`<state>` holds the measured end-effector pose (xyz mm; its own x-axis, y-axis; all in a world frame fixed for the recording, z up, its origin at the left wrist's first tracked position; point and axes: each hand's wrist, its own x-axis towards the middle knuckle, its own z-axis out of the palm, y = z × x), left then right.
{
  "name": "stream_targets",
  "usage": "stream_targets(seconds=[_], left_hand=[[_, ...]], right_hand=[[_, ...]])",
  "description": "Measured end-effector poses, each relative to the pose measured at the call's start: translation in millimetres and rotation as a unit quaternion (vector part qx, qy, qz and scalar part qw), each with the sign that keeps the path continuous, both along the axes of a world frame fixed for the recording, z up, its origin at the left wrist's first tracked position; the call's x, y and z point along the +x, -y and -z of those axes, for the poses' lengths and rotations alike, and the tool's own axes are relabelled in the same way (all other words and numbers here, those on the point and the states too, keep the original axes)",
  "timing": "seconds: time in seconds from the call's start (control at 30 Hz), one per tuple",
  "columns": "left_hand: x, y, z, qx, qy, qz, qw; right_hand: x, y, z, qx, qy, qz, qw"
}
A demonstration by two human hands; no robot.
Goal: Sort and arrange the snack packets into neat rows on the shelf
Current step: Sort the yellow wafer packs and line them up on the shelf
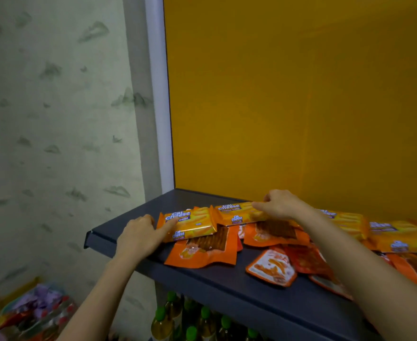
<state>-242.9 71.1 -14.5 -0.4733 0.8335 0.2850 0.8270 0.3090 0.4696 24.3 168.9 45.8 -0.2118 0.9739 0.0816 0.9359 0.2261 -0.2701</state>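
Observation:
Yellow Cal Cheese wafer packets lie in a row along the back of a dark grey shelf point(227, 289). My left hand point(142, 233) rests on the left end of the first Cal Cheese packet point(192, 223), fingers touching it. My right hand point(280, 204) pinches the top edge of the second Cal Cheese packet point(237, 212). More Cal Cheese packets point(399, 236) lie to the right, partly behind my right arm. Orange snack pouches point(202, 252) with clear windows lie loose in front, some under the wafer packets. A white-and-orange pouch point(271, 269) sits near the front edge.
The yellow back panel point(301, 94) rises behind the shelf. A white upright post point(160, 94) and a patterned wall point(54, 119) stand at left. Green-capped bottles point(202, 321) stand on the shelf below. A bag of mixed sweets point(30, 313) sits at lower left.

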Motion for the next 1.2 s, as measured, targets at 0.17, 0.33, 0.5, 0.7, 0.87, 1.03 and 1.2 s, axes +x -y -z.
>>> stream_targets(seconds=[0.17, 0.33, 0.5, 0.7, 0.87, 1.03, 1.2], left_hand=[[-10.9, -34.5, 0.1, -0.064, 0.088, 0.029, 0.994], [-19.0, -51.5, -2.4, -0.109, 0.099, 0.077, 0.986], [-28.4, -62.1, -1.5, -0.066, 0.197, 0.138, 0.968], [-43.2, -70.1, 0.1, -0.007, 0.346, 0.183, 0.920], [-56.7, -73.4, -1.2, 0.079, 0.362, 0.183, 0.911], [-58.5, -74.1, -13.0, 0.105, 0.289, 0.214, 0.927], [-54.1, -73.9, -17.5, 0.129, 0.282, 0.250, 0.917]], right_hand=[[-19.0, -27.5, 8.3, -0.041, -0.002, 0.040, 0.998], [-32.9, -41.0, 17.0, -0.107, -0.016, 0.070, 0.992], [-37.0, -54.6, 19.3, -0.155, -0.081, 0.099, 0.980], [-37.9, -59.2, 22.5, -0.133, -0.185, 0.131, 0.965], [-35.5, -54.1, 21.5, -0.032, -0.269, 0.133, 0.953], [-20.9, -37.7, 19.9, 0.064, -0.345, 0.187, 0.918], [0.4, -0.1, 19.7, 0.087, -0.451, 0.180, 0.870]])
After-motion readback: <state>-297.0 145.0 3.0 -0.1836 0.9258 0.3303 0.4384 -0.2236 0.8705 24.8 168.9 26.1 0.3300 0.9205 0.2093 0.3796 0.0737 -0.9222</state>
